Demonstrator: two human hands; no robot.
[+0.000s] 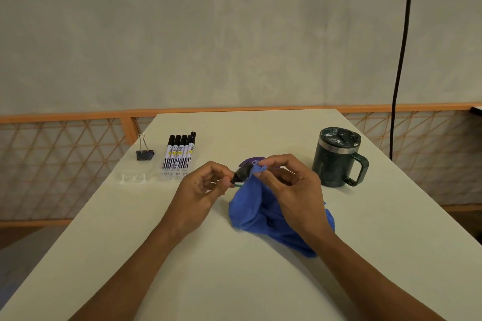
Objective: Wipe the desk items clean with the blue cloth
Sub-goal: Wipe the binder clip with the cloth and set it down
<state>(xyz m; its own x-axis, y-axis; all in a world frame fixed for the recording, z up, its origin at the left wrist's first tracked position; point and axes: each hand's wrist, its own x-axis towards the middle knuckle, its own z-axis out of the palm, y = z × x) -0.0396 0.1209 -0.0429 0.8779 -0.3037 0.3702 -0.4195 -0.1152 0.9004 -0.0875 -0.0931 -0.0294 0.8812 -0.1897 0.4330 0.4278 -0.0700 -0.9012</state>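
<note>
White desk (234, 281): lidded green mug (336, 161), contents hidden; left hand (200, 190) pinches black item (241, 173), right hand (289, 190) pinches blue cloth (250, 214).

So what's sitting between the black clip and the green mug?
In the head view: a pack of markers, then the left hand and right hand holding a small black thing and the blue cloth.

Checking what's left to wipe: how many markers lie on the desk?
5 markers, side by side in one row, right of the binder clip. The left hand holds a dark item against the blue cloth, possibly a sixth, mostly hidden.
</note>
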